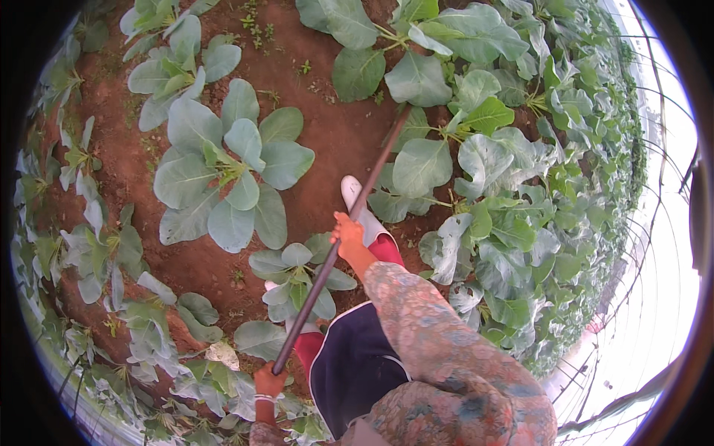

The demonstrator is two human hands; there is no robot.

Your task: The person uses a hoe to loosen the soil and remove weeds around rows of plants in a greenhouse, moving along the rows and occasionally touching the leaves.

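A long dark pole (315,292), apparently a tool's handle, runs diagonally up through the head view. My left hand (270,381), with a pale band at its wrist, is closed around its near end. Further up the shaft, my right hand (348,234) also grips it. The pole's far end goes under a broad leaf (418,79) of a brassica plant, so any tool head there is hidden. Just left of the shaft grows a large brassica plant (237,161). A smaller brassica plant (301,273) sits beside the pole, between my hands.
Reddish-brown soil (318,131) runs between the rows, with small weeds (254,25) in it. Dense brassica plants (513,223) line the right side. My white boot (351,191) stands on the soil near the pole. Netting or thin wires (650,184) curve along the bright right rim.
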